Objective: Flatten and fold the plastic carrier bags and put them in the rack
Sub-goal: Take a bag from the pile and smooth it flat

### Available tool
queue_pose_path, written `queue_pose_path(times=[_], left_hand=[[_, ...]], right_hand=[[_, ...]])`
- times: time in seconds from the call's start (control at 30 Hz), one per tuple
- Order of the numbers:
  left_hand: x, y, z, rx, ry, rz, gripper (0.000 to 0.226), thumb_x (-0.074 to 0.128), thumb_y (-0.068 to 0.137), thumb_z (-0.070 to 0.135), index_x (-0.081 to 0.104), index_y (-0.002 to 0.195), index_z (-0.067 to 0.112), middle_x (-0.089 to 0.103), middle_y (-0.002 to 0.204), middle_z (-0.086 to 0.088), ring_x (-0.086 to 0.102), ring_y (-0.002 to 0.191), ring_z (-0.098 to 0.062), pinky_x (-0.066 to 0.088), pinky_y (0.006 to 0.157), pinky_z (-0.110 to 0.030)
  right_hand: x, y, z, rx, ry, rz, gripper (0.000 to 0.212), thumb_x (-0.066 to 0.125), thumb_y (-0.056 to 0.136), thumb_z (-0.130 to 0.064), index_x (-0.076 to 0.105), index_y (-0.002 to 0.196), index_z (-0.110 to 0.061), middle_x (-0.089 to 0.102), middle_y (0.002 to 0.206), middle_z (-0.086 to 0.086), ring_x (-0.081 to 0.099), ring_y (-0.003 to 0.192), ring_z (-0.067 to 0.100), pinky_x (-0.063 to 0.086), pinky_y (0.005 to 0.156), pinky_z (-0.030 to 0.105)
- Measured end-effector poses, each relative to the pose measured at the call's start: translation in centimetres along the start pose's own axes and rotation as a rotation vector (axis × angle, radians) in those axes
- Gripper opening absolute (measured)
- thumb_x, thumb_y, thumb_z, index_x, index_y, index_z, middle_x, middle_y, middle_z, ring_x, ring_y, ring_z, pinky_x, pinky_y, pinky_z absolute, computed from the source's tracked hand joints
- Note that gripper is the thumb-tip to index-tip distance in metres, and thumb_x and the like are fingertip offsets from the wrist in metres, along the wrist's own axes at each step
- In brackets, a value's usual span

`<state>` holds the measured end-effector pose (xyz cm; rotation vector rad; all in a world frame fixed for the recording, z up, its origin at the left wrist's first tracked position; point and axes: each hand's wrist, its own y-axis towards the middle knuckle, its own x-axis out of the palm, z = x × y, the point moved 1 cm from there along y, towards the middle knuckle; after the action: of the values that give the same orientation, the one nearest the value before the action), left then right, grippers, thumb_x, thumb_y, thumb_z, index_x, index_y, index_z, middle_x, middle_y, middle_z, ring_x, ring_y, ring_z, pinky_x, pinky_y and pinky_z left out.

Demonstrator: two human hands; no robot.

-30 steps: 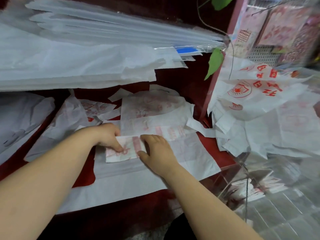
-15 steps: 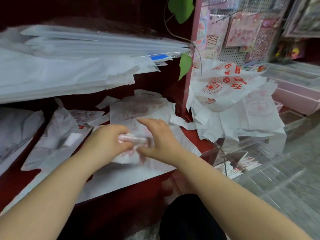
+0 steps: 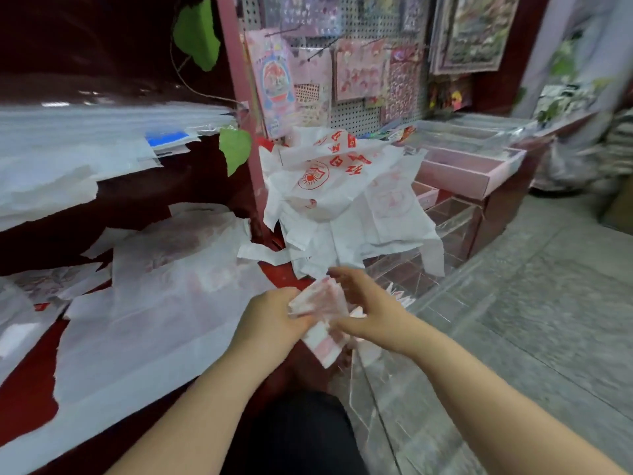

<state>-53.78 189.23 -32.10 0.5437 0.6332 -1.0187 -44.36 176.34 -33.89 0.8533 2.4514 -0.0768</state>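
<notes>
Head view: folded bag (image 3: 323, 315) held just left of the clear rack (image 3: 442, 234).
Our left hand (image 3: 270, 320) grips its left edge, our right hand (image 3: 373, 313) pinches its right side; its long axis runs away from us, and the rack lies right of it, so we judge the right hand nearer for the drop.

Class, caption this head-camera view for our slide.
Left hand and right hand hold a folded carrier bag, loose bags heaped behind.
</notes>
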Motion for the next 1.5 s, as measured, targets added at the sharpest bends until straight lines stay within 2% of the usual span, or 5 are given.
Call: queue_pose_path(times=[0.4, 0.73, 1.0, 1.27, 1.5], left_hand=[[10.6, 5.1, 4.1, 0.393, 0.342, 0.033, 0.031, 0.074, 0.074, 0.033, 0.066, 0.099, 0.016, 0.065, 0.098, -0.001, 0.061, 0.094, -0.020, 0.043, 0.076, -0.028], [12.4, 7.3, -1.6, 0.492, 0.641, 0.241, 0.068, 0.088, 0.050, 0.024, 0.063, 0.110, 0.001, 0.067, 0.106, -0.013, 0.067, 0.093, -0.026, 0.027, 0.094, -0.035], [12.7, 7.5, -2.5, 0.566, 0.638, 0.229, 0.084, 0.086, 0.051, 0.025, 0.043, 0.120, 0.004, 0.063, 0.112, -0.018, 0.041, 0.100, -0.023, 0.026, 0.096, -0.038], [13.1, 7.5, -2.9, 0.570, 0.624, 0.279, 0.049, 0.043, 0.074, 0.033, 0.043, 0.117, 0.009, 0.062, 0.112, -0.019, 0.042, 0.099, -0.024, 0.027, 0.097, -0.041], [13.3, 7.7, -2.7, 0.564, 0.629, 0.295, 0.048, 0.038, 0.074, 0.033, 0.043, 0.116, 0.009, 0.062, 0.112, -0.019, 0.042, 0.099, -0.025, 0.027, 0.097, -0.041]], right_hand=[[-9.4, -1.7, 7.7, 0.100, -0.294, 0.065, 0.036, 0.058, 0.081, 0.002, 0.054, 0.064, -0.030, 0.055, 0.063, -0.011, 0.050, 0.064, 0.004, 0.040, 0.064, 0.024], [-13.6, 0.9, 16.6, 0.273, 0.023, 0.689, 0.020, 0.064, 0.079, 0.006, 0.067, 0.098, 0.001, 0.059, 0.070, -0.001, 0.051, 0.052, -0.013, 0.038, 0.055, 0.004], [-14.3, 3.3, 18.4, 0.355, -0.194, 0.401, 0.015, 0.059, 0.083, 0.004, 0.069, 0.087, -0.007, 0.058, 0.068, 0.003, 0.049, 0.068, 0.016, 0.033, 0.048, 0.010], [-14.3, 3.7, 18.9, 0.379, -0.404, 0.111, 0.037, 0.056, 0.081, 0.005, 0.059, 0.115, -0.008, 0.061, 0.100, 0.004, 0.054, 0.084, 0.010, 0.043, 0.076, 0.020], [-14.0, 3.5, 19.0, 0.377, -0.430, 0.177, 0.014, 0.055, 0.086, -0.004, 0.063, 0.081, -0.013, 0.059, 0.082, -0.006, 0.042, 0.057, -0.003, 0.036, 0.063, 0.022]])
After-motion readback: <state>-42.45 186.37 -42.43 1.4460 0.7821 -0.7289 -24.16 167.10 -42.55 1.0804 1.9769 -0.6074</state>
